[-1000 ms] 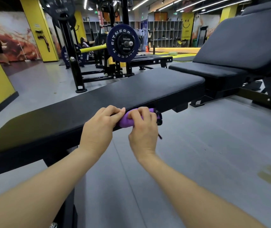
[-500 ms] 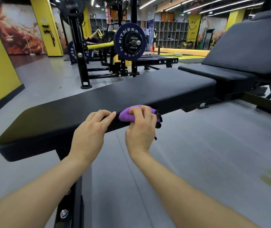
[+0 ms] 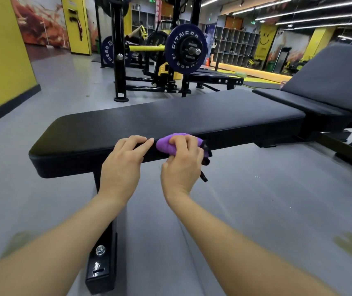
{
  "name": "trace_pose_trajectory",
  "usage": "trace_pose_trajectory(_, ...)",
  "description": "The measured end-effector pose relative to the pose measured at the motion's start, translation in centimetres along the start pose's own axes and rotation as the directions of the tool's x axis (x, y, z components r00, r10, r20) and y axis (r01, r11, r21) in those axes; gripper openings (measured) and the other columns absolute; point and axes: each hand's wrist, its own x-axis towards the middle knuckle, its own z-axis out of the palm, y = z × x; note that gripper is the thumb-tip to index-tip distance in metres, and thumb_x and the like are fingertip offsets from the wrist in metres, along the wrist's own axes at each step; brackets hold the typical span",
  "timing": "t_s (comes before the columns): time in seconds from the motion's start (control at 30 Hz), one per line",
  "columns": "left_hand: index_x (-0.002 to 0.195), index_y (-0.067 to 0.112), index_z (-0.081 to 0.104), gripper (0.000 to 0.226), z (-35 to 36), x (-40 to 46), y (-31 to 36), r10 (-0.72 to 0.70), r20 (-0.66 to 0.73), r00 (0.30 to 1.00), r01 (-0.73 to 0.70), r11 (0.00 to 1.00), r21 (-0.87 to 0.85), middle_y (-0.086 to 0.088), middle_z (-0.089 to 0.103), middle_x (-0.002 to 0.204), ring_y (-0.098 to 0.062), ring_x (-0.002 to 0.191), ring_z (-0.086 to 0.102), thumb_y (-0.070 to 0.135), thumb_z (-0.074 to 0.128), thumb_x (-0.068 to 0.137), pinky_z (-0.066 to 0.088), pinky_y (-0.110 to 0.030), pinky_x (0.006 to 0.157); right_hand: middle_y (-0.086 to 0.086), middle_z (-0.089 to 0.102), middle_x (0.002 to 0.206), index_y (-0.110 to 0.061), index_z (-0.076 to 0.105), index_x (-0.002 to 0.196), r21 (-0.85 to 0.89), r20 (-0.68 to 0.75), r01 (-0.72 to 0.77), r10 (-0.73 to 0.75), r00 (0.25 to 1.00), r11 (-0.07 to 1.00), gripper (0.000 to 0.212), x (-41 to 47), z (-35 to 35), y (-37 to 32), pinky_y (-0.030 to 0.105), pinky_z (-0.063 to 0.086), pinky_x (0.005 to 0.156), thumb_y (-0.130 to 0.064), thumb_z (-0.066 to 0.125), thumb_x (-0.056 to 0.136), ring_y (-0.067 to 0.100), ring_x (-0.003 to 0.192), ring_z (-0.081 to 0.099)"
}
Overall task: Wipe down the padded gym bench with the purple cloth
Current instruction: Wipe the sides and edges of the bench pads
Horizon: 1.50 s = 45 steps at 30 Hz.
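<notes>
A flat black padded bench (image 3: 192, 112) runs across the middle of the head view. A bunched purple cloth (image 3: 165, 145) lies against the bench's near edge. My right hand (image 3: 181, 165) grips the cloth, fingers curled over it, with a dark strap hanging just right of the hand. My left hand (image 3: 121, 165) rests on the same near edge just left of the cloth, fingers laid over the pad's rim and holding nothing.
The bench's black steel leg and foot (image 3: 101, 263) stand between my forearms. An adjustable incline bench (image 3: 331, 82) adjoins at the right. A barbell rack with a purple weight plate (image 3: 184, 49) stands behind. A yellow wall (image 3: 2, 50) is at left; grey floor lies around.
The view has shifted so the bench's left end now shows. My left hand has come off the cloth and lies on the bench edge; my right hand keeps hold of the cloth.
</notes>
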Motion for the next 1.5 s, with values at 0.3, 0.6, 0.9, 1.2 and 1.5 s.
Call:
trace_pose_trajectory(0.3,0.121,0.02,0.062,0.067,-0.6,-0.2,-1.9,0.091,0.024,0.996,-0.092,0.995,0.036,0.007,0.062,0.112,-0.012,0.101,0.048,-0.015,0.069,0.065,0.042,-0.021,0.05,-0.002,0.052,0.116,-0.019,0.06,0.103,0.053,-0.178,-0.317,0.321,0.93,0.947,0.035,4.9,-3.2,3.8,0.028,0.028,0.059,0.004,0.048,0.08,0.026,0.1,0.051)
trace_pose_trajectory(0.6,0.123,0.018,0.062,0.063,-1.9,-1.1,-3.4,0.084,0.03,0.996,-0.086,0.993,0.079,0.004,0.063,0.114,-0.018,0.1,0.053,-0.011,0.069,0.067,0.047,-0.026,0.052,0.0,0.063,0.1,-0.017,0.066,0.09,0.051,0.008,0.068,-0.068,0.998,0.996,0.028,-1.0,0.6,-1.1,0.025,0.036,0.058,0.001,0.067,0.069,0.029,0.079,0.055)
trace_pose_trajectory(0.9,0.123,0.018,0.061,0.062,-3.3,-2.0,-5.9,0.074,0.037,0.997,-0.079,0.986,0.147,0.002,0.062,0.112,-0.022,0.1,0.058,-0.013,0.07,0.069,0.039,-0.021,0.052,0.001,0.053,0.113,-0.02,0.062,0.105,0.065,-0.098,-0.207,0.213,0.972,0.976,0.029,1.3,-0.5,0.7,0.029,0.033,0.06,-0.006,0.058,0.08,0.026,0.098,0.055)
trace_pose_trajectory(1.2,0.125,0.019,0.061,0.056,-3.0,-2.4,-7.0,0.064,-0.006,0.998,-0.063,0.99,0.123,0.001,0.061,0.114,-0.022,0.1,0.053,-0.007,0.068,0.075,0.048,-0.027,0.055,0.003,0.059,0.099,-0.021,0.067,0.095,-0.067,0.04,0.19,-0.188,0.981,0.98,0.029,-2.0,0.9,-1.3,0.033,0.047,0.059,-0.009,0.073,0.069,0.025,0.088,0.052)
trace_pose_trajectory(1.5,0.126,0.015,0.06,0.06,-2.7,-2.7,-7.4,0.111,-0.025,0.993,-0.109,0.99,0.085,-0.002,0.062,0.115,-0.025,0.102,0.056,-0.009,0.07,0.072,0.054,-0.031,0.063,0.006,0.046,0.109,-0.019,0.059,0.106,-0.003,0.084,-0.08,0.08,0.993,0.997,0.027,-1.9,0.1,-0.4,0.03,0.031,0.061,-0.005,0.056,0.082,0.028,0.097,0.043)
